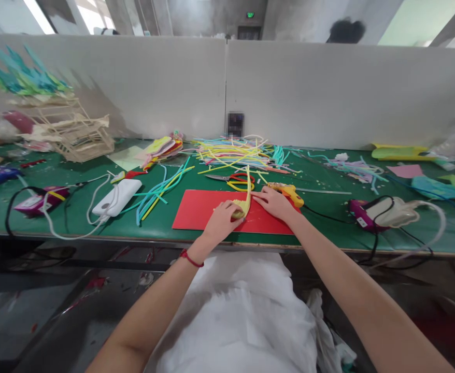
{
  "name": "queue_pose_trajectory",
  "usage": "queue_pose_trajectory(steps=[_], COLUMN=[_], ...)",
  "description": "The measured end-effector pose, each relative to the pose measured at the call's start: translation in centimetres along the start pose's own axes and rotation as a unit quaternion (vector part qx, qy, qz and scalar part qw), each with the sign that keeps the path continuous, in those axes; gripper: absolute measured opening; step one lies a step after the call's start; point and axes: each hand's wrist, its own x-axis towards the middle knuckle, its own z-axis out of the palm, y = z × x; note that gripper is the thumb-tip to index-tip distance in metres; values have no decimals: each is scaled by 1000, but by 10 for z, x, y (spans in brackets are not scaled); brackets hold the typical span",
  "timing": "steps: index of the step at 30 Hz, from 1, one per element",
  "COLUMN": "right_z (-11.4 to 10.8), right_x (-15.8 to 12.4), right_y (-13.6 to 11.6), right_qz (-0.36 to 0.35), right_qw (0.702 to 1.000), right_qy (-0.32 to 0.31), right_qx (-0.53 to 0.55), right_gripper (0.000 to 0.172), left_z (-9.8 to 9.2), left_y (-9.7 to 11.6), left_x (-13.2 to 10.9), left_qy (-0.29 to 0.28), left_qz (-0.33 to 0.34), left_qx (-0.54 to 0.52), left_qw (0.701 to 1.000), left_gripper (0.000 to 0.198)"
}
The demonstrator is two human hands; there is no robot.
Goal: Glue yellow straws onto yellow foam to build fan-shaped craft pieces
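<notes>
One yellow strip [248, 189] in close quarters

From my remote seat I saw the left hand [225, 214] curled over the strip's fluted near end, thumb and fingers apparently pinching it above the red board [196, 210]. The right hand [273, 201] lay just beside it, fingertips at the strip's edge; whether they gripped or merely steadied it, I could not make out. My main worry was the glue gun [296, 197] just beyond the right hand: if hot, it might have burned a straying knuckle. Too hard a squeeze could have crushed the thin folds. Past the fingertips, the strip's far end seemed to cross the handles of the scissors [227, 179], where a tug might have snagged it. The board looked flat and smooth, the green surface [321, 199] slick, the sticks [231, 154] heaped beyond the hands slender and many-coloured.
</notes>
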Motion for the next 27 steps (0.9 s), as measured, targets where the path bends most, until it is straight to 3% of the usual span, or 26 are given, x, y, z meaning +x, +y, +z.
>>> queue_pose_trajectory(steps=[6,13,27], right_z=[-7,-12,1], right_x=[4,2,1], right_y=[4,3,-1], right_qz=[-38,-20,-47], right_qw=[999,997,986], right_qy=[-11,-25,39], right_qx=[12,70,155], right_gripper=[30,27,23], left_z=[2,4,5], left_y=[-1,0,7], left_x=[0,0,0], left_qy=[3,5,7], left_qz=[0,10,-19], left_qx=[17,41,65], left_qw=[1000,999,998], left_gripper=[16,21,15])
